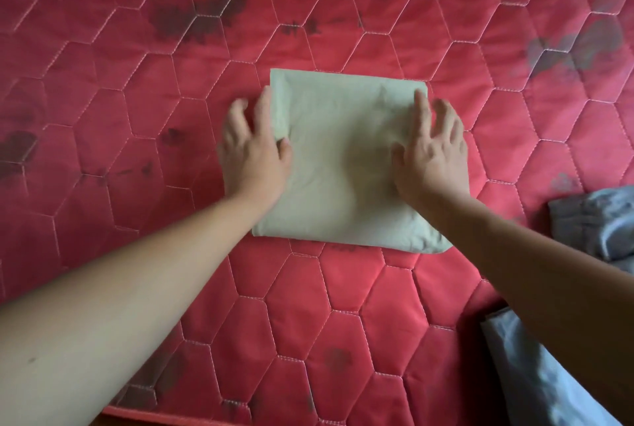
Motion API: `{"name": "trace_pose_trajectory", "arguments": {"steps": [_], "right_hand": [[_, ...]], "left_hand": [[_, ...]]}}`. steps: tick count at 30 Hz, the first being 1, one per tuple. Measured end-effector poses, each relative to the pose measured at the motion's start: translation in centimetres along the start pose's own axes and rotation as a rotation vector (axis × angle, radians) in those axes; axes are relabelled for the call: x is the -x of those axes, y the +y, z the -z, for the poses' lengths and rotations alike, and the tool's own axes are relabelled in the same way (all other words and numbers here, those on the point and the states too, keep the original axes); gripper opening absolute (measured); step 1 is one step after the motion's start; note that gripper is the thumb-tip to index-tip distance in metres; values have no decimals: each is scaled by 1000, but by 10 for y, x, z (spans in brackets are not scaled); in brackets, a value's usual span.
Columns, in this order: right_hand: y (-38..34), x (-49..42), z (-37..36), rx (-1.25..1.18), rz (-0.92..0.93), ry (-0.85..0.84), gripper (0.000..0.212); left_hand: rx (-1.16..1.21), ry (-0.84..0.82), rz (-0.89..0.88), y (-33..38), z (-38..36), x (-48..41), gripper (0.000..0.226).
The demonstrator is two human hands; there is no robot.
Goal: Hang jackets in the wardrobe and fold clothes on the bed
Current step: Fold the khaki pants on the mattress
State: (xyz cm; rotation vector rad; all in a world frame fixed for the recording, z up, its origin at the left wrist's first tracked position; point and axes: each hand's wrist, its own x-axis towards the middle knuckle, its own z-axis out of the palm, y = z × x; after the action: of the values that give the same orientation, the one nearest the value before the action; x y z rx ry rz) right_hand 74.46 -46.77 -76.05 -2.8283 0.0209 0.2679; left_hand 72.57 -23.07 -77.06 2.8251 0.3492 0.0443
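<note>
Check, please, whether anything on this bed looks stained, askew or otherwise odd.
The red hexagon-quilted mattress cover carries dark blotches, heaviest at upper left, and a grey smear at upper right. The folded pale green cloth lies square; only its near right corner bulges. Grey-blue clothes sit crumpled at the right edge.

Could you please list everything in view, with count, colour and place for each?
mattress: one, red, quilted in hexagons with dark stains, under everything.
folded cloth: one, pale green, lying flat in the middle of the mattress.
crumpled garment: one, grey-blue, on the mattress at the right edge of the view.
blue-grey fabric: one, lower right corner, partly behind the right forearm; what it is cannot be told.
left hand: one, rests on the folded cloth's left edge, fingers relaxed.
right hand: one, rests on the folded cloth's right side, fingers straight.
</note>
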Motion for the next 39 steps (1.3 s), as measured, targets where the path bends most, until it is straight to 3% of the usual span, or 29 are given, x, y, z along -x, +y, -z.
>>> {"name": "trace_pose_trajectory", "arguments": {"steps": [2,4,6,11,16,20,26,31,33,37,39], "right_hand": [[-8,-13,-3,119,211,-1,73],[-10,-26,-16,205,282,-56,73],[-6,-35,-33,172,251,-111,74],[2,-36,-54,130,227,-55,75],[-4,-32,-44,159,211,-130,78],[12,29,-52,172,327,-143,82],[25,43,-65,217,303,-121,79],[22,50,-56,193,283,-190,82],[26,67,-51,206,353,-209,89],[55,113,-54,316,505,-236,98],[60,117,-57,307,493,-190,86]], "left_hand": [[-83,7,-214,9,-2,-14,65],[-119,-122,-318,18,-15,-26,66],[-153,-220,-324,18,-34,-28,71],[-186,-161,-330,7,-57,-27,72],[-161,-284,-302,13,-41,-25,75],[-144,-326,-340,-3,-33,28,75],[-156,-245,-373,-12,-47,39,76],[-177,-335,-368,-11,-34,47,76],[-210,-391,-422,-16,-25,66,76],[-297,-446,-519,-32,-15,102,97],[-340,-447,-558,-34,-16,101,105]]}}
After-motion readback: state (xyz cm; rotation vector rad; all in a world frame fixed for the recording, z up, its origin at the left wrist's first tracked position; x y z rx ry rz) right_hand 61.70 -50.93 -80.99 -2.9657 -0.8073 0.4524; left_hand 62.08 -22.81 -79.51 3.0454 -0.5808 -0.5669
